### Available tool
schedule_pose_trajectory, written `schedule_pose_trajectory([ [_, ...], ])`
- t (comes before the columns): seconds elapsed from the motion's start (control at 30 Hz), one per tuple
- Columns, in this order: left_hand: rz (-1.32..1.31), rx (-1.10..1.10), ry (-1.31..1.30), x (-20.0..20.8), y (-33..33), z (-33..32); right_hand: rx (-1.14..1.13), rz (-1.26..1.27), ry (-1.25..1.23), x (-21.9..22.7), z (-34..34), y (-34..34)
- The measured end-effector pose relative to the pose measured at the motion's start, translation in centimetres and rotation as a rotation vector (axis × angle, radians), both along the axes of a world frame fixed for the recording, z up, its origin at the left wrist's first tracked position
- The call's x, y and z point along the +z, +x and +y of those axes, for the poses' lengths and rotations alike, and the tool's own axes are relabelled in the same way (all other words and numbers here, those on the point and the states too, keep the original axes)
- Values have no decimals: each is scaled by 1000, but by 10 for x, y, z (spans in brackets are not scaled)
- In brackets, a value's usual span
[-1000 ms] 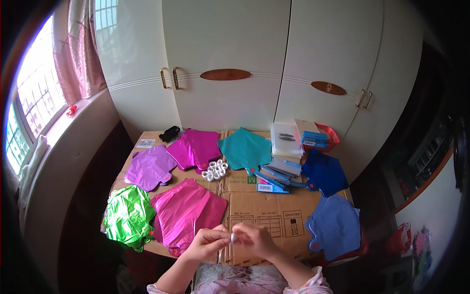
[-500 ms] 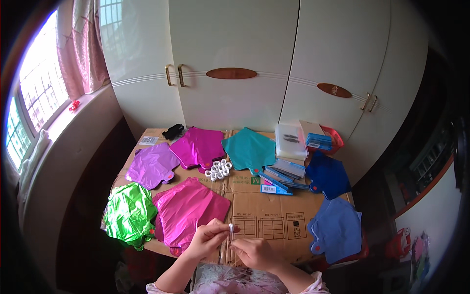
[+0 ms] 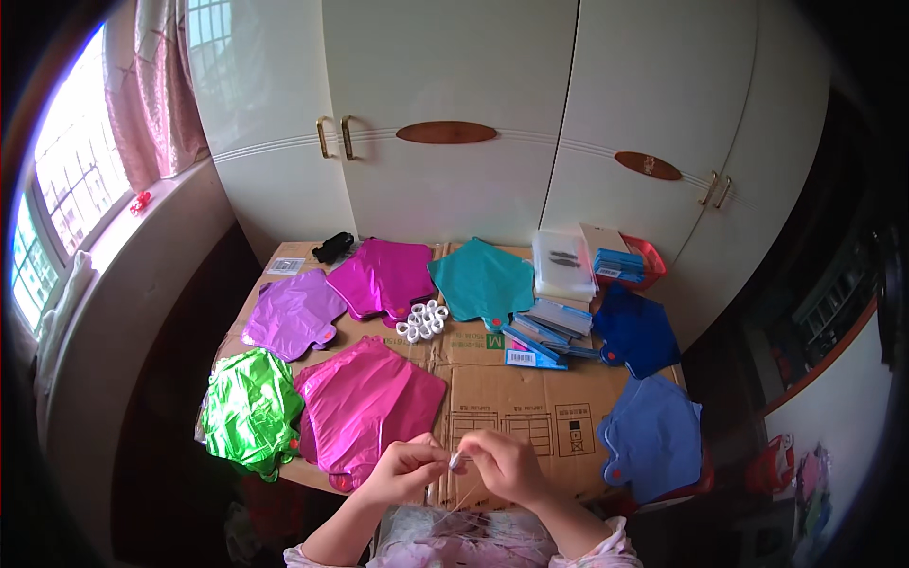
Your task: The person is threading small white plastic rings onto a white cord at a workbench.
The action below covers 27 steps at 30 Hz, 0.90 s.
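Between my two hands, above the near edge of the cardboard, is a small white roll of ribbon or string [image 3: 455, 461]. My left hand [image 3: 409, 470] is closed, its thumb and forefinger pinching the roll from the left. From the right, my right hand [image 3: 504, 466] is closed with its fingertips pressed at the roll too. A thin pale strand [image 3: 464, 500] hangs below them toward my lap. Several similar white rolls [image 3: 423, 322] stand grouped in the middle of the table. A pink foil balloon stack [image 3: 371, 407] lies just beyond my left hand.
Flat foil balloons lie around the cardboard-covered table [image 3: 511, 388]: green [image 3: 251, 412], lilac [image 3: 294, 312], magenta [image 3: 383, 276], teal [image 3: 483, 279], dark blue [image 3: 636, 331], light blue [image 3: 653, 440]. Blue-edged packets [image 3: 549, 336], clear bags [image 3: 561, 265] and a red basket [image 3: 651, 263] sit right. White cabinets [image 3: 454, 199] stand behind.
My right hand has risen to the white roll from below it. The roll sits lower and tilted between both hands, and a thin strand now shows hanging below.
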State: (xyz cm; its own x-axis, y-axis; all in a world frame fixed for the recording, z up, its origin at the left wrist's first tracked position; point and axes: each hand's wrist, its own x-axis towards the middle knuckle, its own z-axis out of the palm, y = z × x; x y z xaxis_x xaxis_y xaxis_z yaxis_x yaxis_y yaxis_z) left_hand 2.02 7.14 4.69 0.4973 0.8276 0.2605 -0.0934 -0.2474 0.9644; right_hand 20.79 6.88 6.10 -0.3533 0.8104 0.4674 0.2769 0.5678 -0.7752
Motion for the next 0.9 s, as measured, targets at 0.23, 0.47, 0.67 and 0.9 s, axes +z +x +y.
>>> schedule_pose_trajectory([
  [0.23,-4,174,-109,4,-2,0,120,14,-294,-24,-19,-15],
  [0.47,-125,-56,-451,1,-39,-16,75,-123,87,-28,-13,-25],
  [0.67,549,288,355,-1,-36,-25,234,32,-288,-55,-42,-42],
  [0.9,147,-14,-456,-30,-78,-75,361,-15,-231,-76,-67,-57],
])
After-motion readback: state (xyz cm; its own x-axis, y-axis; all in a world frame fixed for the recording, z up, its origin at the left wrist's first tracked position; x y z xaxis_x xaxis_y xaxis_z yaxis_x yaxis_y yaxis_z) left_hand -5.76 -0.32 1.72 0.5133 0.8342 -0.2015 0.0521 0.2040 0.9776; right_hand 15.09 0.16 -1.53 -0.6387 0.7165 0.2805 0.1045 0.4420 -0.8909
